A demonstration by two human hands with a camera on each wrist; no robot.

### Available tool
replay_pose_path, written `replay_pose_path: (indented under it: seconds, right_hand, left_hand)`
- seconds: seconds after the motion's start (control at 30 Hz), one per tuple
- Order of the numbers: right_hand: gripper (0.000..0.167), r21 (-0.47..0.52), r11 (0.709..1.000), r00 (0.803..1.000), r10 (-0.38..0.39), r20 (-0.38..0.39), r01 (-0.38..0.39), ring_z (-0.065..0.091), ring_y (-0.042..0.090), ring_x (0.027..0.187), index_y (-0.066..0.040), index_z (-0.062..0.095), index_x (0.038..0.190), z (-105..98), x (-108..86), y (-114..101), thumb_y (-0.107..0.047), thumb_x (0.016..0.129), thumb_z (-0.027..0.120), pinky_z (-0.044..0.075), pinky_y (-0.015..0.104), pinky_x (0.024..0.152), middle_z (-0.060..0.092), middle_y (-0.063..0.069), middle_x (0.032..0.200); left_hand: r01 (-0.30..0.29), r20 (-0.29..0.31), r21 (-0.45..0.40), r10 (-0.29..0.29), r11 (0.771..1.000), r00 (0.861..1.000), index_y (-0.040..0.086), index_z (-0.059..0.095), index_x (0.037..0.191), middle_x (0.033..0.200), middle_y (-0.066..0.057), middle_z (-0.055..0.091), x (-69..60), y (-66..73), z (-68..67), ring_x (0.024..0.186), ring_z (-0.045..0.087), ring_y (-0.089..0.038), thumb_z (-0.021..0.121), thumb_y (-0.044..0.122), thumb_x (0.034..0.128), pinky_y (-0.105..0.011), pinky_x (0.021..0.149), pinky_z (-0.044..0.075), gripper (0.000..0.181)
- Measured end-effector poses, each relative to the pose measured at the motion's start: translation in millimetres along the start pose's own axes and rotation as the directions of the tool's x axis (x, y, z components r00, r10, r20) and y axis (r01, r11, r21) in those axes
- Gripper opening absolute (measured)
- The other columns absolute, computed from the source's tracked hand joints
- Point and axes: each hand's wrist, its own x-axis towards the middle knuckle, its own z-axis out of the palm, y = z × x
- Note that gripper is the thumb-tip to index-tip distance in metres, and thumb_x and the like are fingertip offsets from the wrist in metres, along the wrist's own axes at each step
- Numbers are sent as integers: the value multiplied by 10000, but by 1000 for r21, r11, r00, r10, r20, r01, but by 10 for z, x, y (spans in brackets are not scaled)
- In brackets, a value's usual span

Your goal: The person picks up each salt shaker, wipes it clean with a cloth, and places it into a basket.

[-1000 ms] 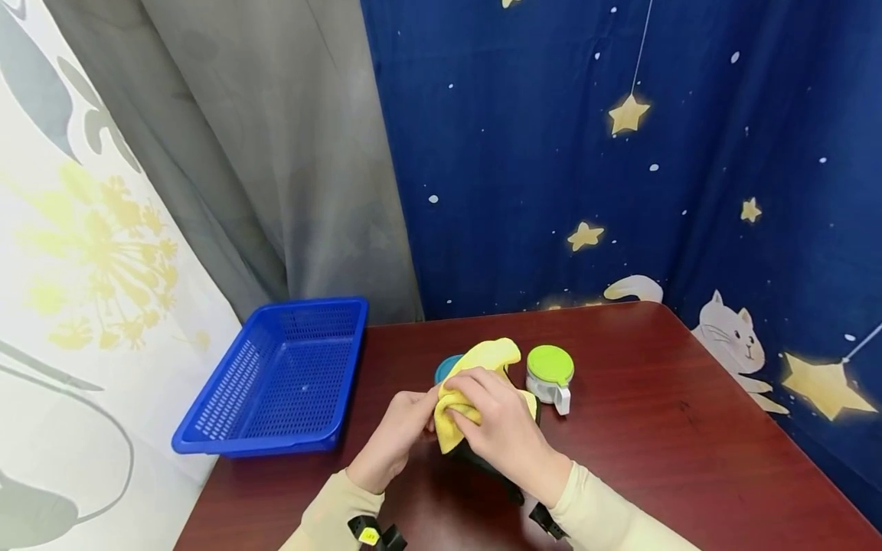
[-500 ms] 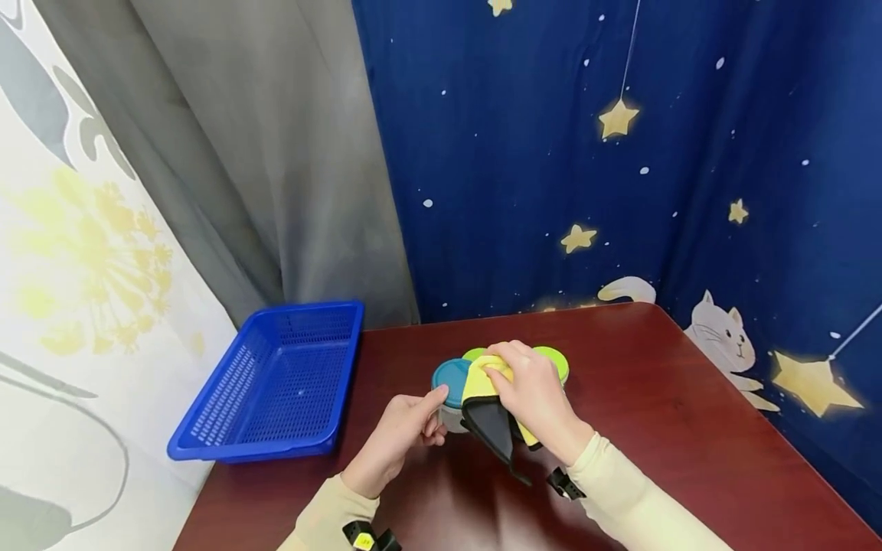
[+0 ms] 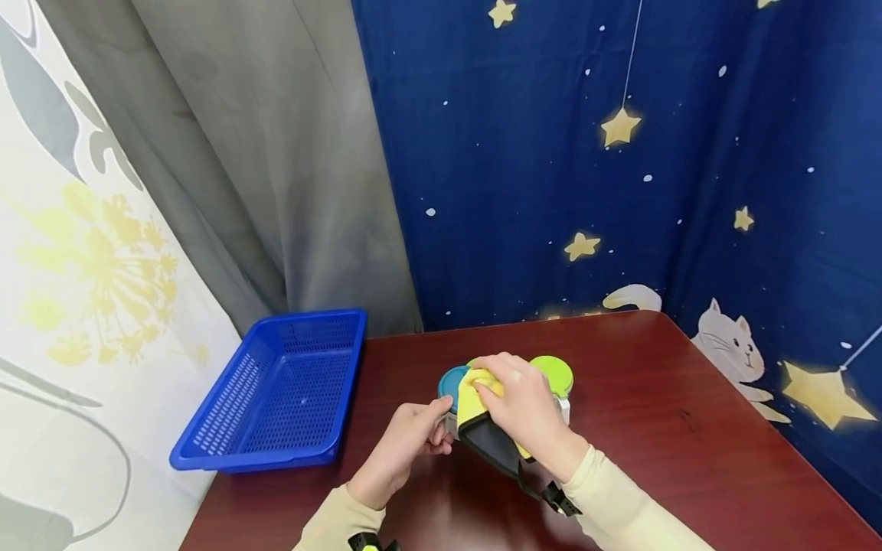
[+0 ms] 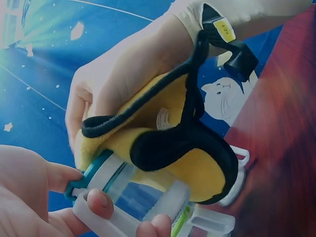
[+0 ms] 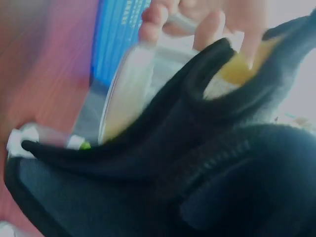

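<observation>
My left hand (image 3: pixel 405 440) grips the white handle of a clear jar with a teal lid (image 3: pixel 452 386), held over the table. In the left wrist view the jar (image 4: pixel 143 195) is tilted, and its teal lid lies near my thumb. A yellow cloth with black edging and a black side (image 3: pixel 472 402) is pinched in my right hand (image 3: pixel 527 402) and lies against the jar's right side. Folds of the cloth (image 5: pixel 123 192) fill much of the right wrist view. Behind my right hand stands a green-lidded jar (image 3: pixel 553 375), partly covered.
Another green lid (image 3: pixel 472 362) peeks out behind the teal one, mostly hidden. At the left of the table (image 3: pixel 641 428) sits a blue perforated basket (image 3: pixel 303 398). Curtains (image 3: pixel 510 168) hang along the table's far edge.
A second ago the cloth was bunched over the jar between both hands. My right hand has since shifted right with it, uncovering the teal lid. The left hand keeps its hold.
</observation>
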Motion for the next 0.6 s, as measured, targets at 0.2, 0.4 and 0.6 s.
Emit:
replay_pose_path:
  seconds: [0.2, 0.4, 0.6]
  right_hand:
    - [280, 90, 992, 995, -95, 29, 92, 651, 117, 933, -156, 739, 1081, 72, -42, -165, -169, 819, 837, 559, 303, 793, 706, -56, 1018]
    - [286, 100, 990, 992, -109, 60, 103, 637, 115, 910, -156, 739, 1076, 80, -46, -242, -156, 811, 847, 551, 283, 778, 709, -62, 1009]
    - [307, 103, 991, 993, -89, 81, 81, 638, 117, 926, -159, 739, 1091, 79, -70, -265, -144, 806, 852, 549, 280, 792, 711, -60, 1026]
  left_hand:
    - [1, -39, 2, -1, 1000, 999, 79, 546, 617, 577, -6, 455, 32, -33, 34, 569, 502, -156, 640, 391, 954, -300, 601, 519, 469]
    - [-11, -47, -1, 11, 1000, 999, 88, 608, 635, 583, -16, 463, 33, -63, 40, 565, 482, -175, 623, 380, 971, -272, 548, 452, 445]
    - [-5, -45, -12, 4, 1000, 999, 87, 621, 645, 589, -24, 479, 6, -69, 45, 568, 498, -170, 632, 388, 961, -284, 567, 478, 436]
